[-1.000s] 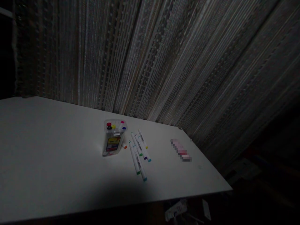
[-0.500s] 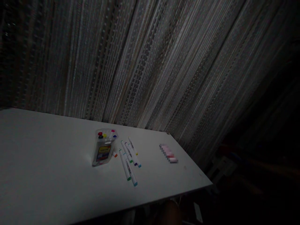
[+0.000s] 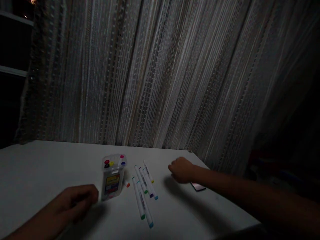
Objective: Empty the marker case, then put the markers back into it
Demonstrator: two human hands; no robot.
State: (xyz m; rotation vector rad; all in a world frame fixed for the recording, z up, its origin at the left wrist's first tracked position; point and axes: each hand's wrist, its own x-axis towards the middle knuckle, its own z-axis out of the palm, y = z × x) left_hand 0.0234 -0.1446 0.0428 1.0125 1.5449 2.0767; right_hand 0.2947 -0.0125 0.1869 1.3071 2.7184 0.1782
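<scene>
My left hand [image 3: 75, 201] hovers above the table at lower left, fingers loosely curled in with nothing visible in them. Just right of it stands a clear plastic marker case [image 3: 113, 176] with a printed label and several coloured caps inside. My right hand [image 3: 181, 170] is a loose fist over the right part of the table, and I see nothing in it. Between the case and that hand lie several white markers [image 3: 143, 200] with green, blue, purple and yellow ends. One orange-tipped marker [image 3: 127, 184] lies partly behind the case. A phone [image 3: 198, 186] is mostly hidden under my right forearm.
The white table [image 3: 50, 163] runs back to a striped, patterned curtain [image 3: 140, 76]. Its right edge slopes toward me. Dark, unclear items [image 3: 265, 163] are beyond it on the right. Dark panels with pale bars [image 3: 15, 43] show at far left.
Both hands have come into view over the table, the left from lower left and the right from the right side. The view has shifted; the markers and case keep their arrangement.
</scene>
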